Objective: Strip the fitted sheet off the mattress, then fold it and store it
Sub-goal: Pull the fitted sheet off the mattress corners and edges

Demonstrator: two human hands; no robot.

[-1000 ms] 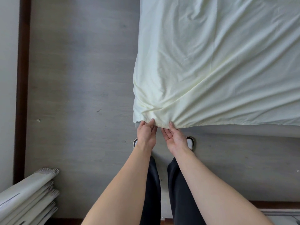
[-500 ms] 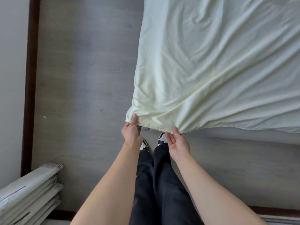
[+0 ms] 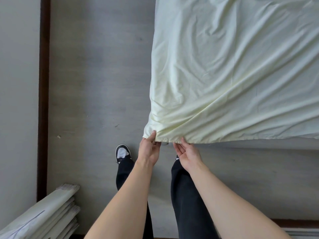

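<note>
A pale yellow fitted sheet (image 3: 233,75) covers the mattress and fills the upper right of the head view, creased toward its near left corner. My left hand (image 3: 149,150) pinches that corner's hem between thumb and fingers. My right hand (image 3: 187,153) is palm-up just to the right, thumb on top of the hem and fingertips tucked under it. A strip of the white mattress side (image 3: 259,144) shows below the sheet's edge.
Grey floor (image 3: 96,83) lies to the left of the bed. A dark baseboard (image 3: 43,100) and a wall run down the far left. A stack of white flat panels (image 3: 44,219) lies at the bottom left. My black-and-white shoe (image 3: 122,152) is by my left hand.
My feet have stepped apart, the left one out to the left. Both hands keep their hold on the sheet's corner hem, which has been drawn out a little from the mattress corner.
</note>
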